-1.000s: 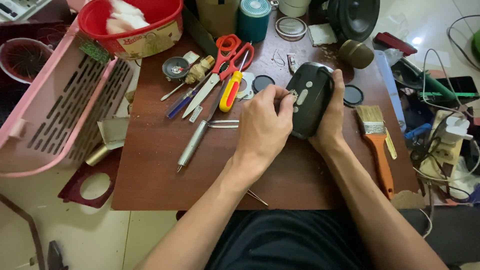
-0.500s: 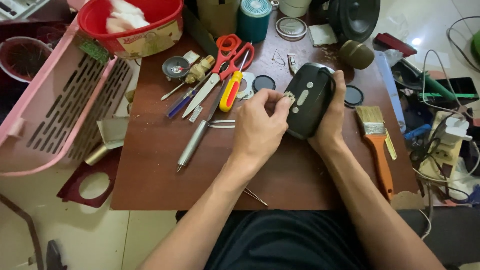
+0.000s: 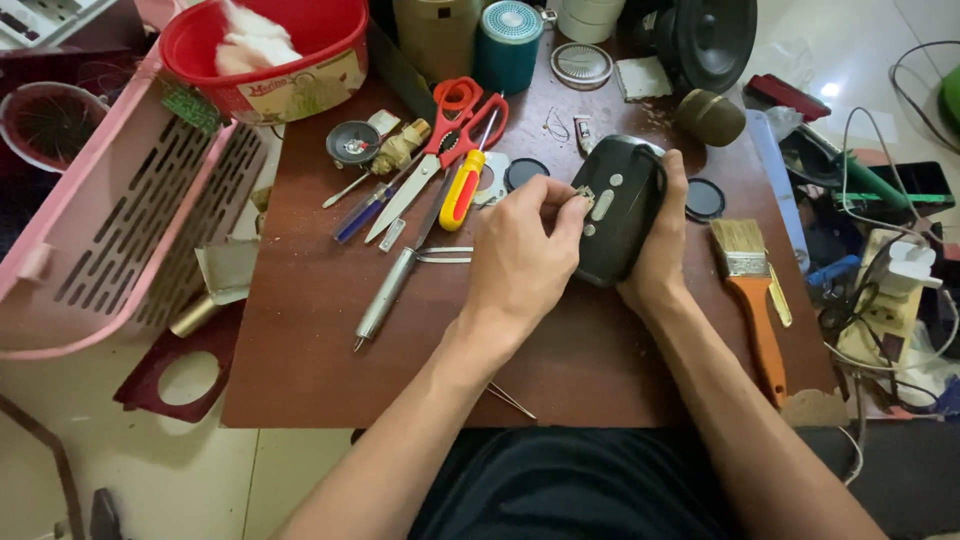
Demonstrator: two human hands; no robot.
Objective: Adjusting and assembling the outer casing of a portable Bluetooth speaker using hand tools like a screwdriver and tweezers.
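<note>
A dark oval speaker (image 3: pixel 618 215) is held upright near the middle of the brown table (image 3: pixel 320 350). It is cupped from its 3 o'clock side by the right hand (image 3: pixel 668 240), whose fingers are curled around the back edge. At its 9 o'clock side the left hand (image 3: pixel 525 255) is placed, with thumb and forefinger pinched together on a small pale part at the speaker's control strip; the other fingers are folded in.

At 10 o'clock from the speaker a yellow-handled screwdriver (image 3: pixel 462 190) and red-handled scissors (image 3: pixel 445 135) are laid, touching each other. A silver pen-shaped tool (image 3: pixel 385 298) is seen at 8 o'clock of the left hand, with tweezers (image 3: pixel 445 255) just beside it. At 3 o'clock of the right hand an orange-handled paintbrush (image 3: pixel 752 295) is laid lengthwise.

At 11 o'clock of the table a red round tub (image 3: pixel 270 60) is stood, wrapped by a cream label band with small coloured pictures, white cloth inside. A teal cylinder (image 3: pixel 508 45) with a perforated round top is stood at 12 o'clock. A pink slotted basket (image 3: pixel 130 240) is leaned at the table's 9 o'clock edge
</note>
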